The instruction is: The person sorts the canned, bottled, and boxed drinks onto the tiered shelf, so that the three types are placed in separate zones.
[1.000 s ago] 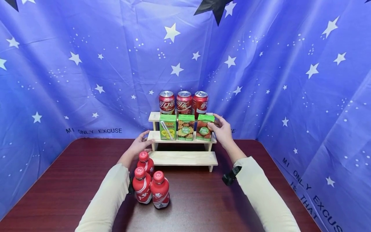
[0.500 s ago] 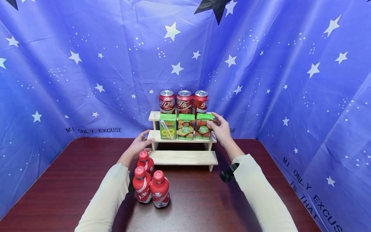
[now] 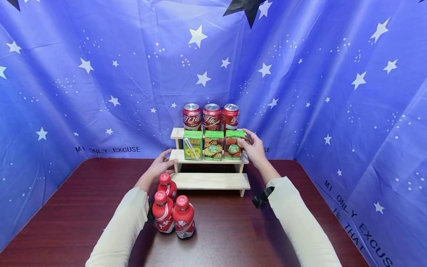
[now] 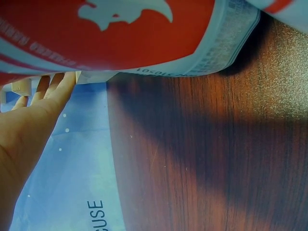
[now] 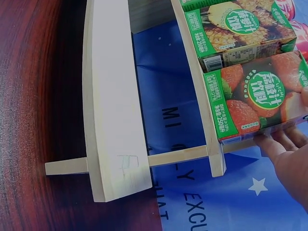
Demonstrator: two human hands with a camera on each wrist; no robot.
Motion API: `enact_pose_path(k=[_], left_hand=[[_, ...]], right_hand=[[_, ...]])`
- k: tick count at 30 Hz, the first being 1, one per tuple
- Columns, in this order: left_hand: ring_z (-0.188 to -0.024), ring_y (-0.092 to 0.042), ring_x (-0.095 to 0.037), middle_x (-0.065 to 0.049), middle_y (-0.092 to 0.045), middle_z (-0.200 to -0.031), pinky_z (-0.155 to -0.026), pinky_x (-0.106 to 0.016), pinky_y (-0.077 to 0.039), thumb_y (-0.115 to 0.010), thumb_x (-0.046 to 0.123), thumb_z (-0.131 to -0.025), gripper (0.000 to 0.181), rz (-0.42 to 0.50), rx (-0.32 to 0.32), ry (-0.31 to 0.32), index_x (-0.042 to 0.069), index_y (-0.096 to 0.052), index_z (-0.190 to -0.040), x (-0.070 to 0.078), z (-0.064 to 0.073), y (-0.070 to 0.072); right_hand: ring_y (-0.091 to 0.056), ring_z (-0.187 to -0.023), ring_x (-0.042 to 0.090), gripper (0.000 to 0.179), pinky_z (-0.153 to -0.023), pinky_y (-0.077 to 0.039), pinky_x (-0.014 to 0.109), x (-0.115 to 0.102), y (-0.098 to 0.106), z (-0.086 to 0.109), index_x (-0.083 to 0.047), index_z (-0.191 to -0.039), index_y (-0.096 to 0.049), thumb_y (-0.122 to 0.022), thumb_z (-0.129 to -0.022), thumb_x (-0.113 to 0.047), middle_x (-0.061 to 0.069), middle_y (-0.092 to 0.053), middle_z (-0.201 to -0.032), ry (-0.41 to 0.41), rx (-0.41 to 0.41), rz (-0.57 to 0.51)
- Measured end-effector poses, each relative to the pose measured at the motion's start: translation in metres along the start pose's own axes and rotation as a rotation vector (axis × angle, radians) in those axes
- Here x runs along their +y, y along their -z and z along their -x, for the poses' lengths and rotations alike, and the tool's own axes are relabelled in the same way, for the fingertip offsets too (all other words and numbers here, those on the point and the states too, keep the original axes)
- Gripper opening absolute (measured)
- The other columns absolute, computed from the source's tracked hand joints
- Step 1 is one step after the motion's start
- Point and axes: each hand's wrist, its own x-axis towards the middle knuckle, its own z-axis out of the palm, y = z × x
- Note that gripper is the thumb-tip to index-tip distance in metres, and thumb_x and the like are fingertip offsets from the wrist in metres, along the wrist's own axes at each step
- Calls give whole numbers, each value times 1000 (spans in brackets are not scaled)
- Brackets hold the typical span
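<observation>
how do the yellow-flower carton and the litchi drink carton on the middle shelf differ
The yellow-flower carton has a straw on its front; the litchi drink carton shows none there.
The right hand touches the litchi drink carton; the yellow-flower carton is untouched.
Both stand on the middle shelf and have green tops.

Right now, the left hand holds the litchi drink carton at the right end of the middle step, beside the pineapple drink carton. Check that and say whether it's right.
Wrong hand: in the head view the right hand holds the litchi drink carton. The rest is right: it stands at the right end of the middle step, beside the pineapple drink carton.
</observation>
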Motion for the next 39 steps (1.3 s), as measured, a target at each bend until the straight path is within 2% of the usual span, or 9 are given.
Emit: enact_pose_path(k=[7, 10, 13, 16, 21, 25, 32, 35, 39], left_hand=[[-130, -37, -42, -28, -28, -146, -101, -51, -44, -50, 9, -96, 70, 0, 1, 5, 13, -8, -151, 0, 0, 0], [-131, -36, -42, -29, -27, -146, -101, -51, -44, -50, 9, -96, 71, -1, -3, -1, 13, -6, -152, -1, -1, 0], [-131, -36, -42, -29, -28, -146, -101, -51, -44, -50, 9, -96, 71, 7, -3, -3, 12, -7, -151, -2, -2, 1], [-130, -37, -42, -29, -30, -144, -100, -51, -44, -49, 8, -95, 70, 17, 0, -8, 12, -7, -151, -4, -3, 2], [-128, -39, -43, -29, -32, -142, -99, -50, -45, -50, 9, -95, 70, 18, 5, -14, 12, -8, -151, -4, -3, 2], [-129, -39, -43, -28, -31, -143, -100, -51, -45, -50, 9, -96, 70, 10, 6, -11, 12, -8, -151, -4, -3, 2], [-130, -37, -43, -29, -28, -145, -100, -52, -44, -50, 10, -96, 70, -4, 6, -8, 12, -8, -151, -3, -3, 1], [-130, -38, -42, -28, -29, -144, -100, -51, -44, -50, 10, -95, 70, 2, 10, -1, 13, -8, -151, -3, -3, 1], [-129, -39, -42, -28, -30, -144, -100, -51, -44, -51, 9, -95, 70, 4, 17, 4, 13, -9, -151, -3, -3, 1]], right_hand=[[-50, -123, 33, 56, -106, -41, 42, 1, 5, 4, -10, -141, -40, -62, -90, -15, 22, -49, -136, 19, -21, 23], [-51, -122, 33, 55, -103, -44, 40, 4, 8, 7, -9, -140, -42, -63, -90, -15, 22, -50, -136, 36, -25, 29], [-53, -119, 31, 54, -92, -50, 28, 8, 11, 10, -9, -137, -45, -65, -89, -18, 20, -53, -133, 46, -19, 48], [-55, -117, 32, 52, -81, -50, 15, 12, 15, 16, -7, -135, -47, -65, -89, -19, 20, -55, -130, 68, -16, 70], [-54, -117, 33, 47, -80, -45, 5, 15, 20, 30, -4, -133, -48, -62, -90, -18, 22, -56, -127, 111, -35, 96], [-58, -109, 28, 45, -78, -46, 7, 17, 21, 41, -4, -130, -51, -64, -89, -16, 21, -58, -123, 133, -38, 116], [-61, -94, 9, 45, -78, -50, 12, 17, 11, 62, -2, -128, -51, -66, -87, -13, 24, -59, -119, 189, -81, 80], [-62, -96, 10, 45, -82, -51, 19, 18, 4, 71, 0, -127, -52, -67, -87, -13, 25, -59, -118, 214, -123, 91], [-61, -103, 23, 45, -86, -51, 28, 16, -7, 84, 1, -126, -53, -68, -86, -13, 24, -61, -117, 214, -186, 107]])
